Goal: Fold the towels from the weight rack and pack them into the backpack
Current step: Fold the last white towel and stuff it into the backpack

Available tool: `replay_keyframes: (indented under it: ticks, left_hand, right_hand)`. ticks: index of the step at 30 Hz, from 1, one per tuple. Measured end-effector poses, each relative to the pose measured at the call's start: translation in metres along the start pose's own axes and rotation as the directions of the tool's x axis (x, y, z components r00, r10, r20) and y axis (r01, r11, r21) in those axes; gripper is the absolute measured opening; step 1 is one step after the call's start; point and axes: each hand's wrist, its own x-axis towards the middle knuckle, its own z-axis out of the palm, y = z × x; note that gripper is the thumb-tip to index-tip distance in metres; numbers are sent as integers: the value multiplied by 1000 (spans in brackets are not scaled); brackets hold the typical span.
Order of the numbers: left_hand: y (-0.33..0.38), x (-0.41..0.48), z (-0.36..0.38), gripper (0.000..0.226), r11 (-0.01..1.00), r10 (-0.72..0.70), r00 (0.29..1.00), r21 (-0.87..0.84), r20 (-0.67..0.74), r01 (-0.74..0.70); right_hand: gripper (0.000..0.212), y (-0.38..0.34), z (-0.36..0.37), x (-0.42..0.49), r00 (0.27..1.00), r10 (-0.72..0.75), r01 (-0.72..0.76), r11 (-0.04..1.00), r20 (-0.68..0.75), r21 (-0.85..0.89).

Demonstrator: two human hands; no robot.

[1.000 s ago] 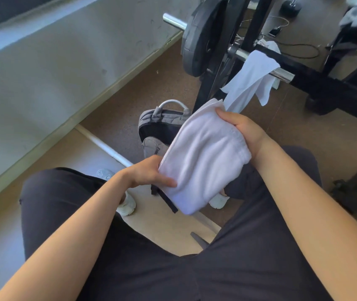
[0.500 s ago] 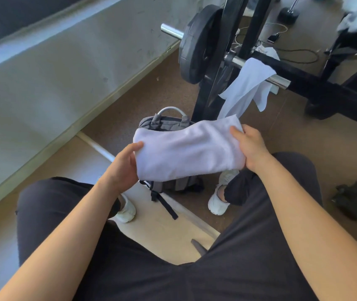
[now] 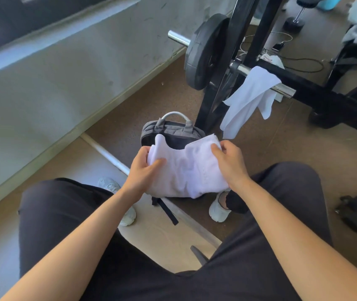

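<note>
moved: folded towel (image 3: 186, 173) now lower, ends drawn closer, top edge sagging | hands: left hand (image 3: 144, 169) and right hand (image 3: 231, 164) each grip one end | where: towel in the air just above backpack (image 3: 173, 131), long axis left-right, both hands equally near | next: likely down into the bag | remaining: second towel (image 3: 249, 96) draped on weight rack (image 3: 241, 51)

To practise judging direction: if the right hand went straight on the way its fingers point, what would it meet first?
Beyond the towel it grips, the right hand would probably meet the grey backpack first; depth is unclear in this single view.
</note>
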Motion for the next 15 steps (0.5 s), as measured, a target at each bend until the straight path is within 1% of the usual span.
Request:
replay_keyframes:
  ticks: [2, 3, 5, 8, 11, 13, 15]
  left_hand:
    - [0, -5, 7, 17, 999, 35, 999, -16, 30, -35]
    - [1, -7, 10, 17, 999, 51, 998, -14, 46, -50]
    - [3, -10, 16, 23, 995, 100, 990, -9, 97, -100]
    - [4, -14, 21, 37, 987, 159, 954, -4, 256, -164]
    - [8, -17, 20, 38, 990, 143, 922, -36, 360, -140]
    - [9, -16, 16, 35, 990, 131, 910, -93, 394, -102]
    - [10, -16, 13, 33, 988, 126, 911, -132, 393, -80]
  right_hand:
    - [28, -2, 10, -4, 999, -15, 15, 1000, 28, 6]
    - [29, -3, 15, -6, 999, -26, 25, 1000, 40, 11]
    - [31, -4, 24, -11, 997, -40, 37, 999, 73, 33]
    - [38, -7, 35, -18, 979, -69, 47, 992, 189, 118]
    - [41, -8, 38, -22, 952, -92, 63, 992, 292, 110]
    - [40, -7, 36, -23, 945, -100, 72, 992, 313, 100]
    - [35, -5, 33, -21, 946, -107, 70, 989, 306, 128]
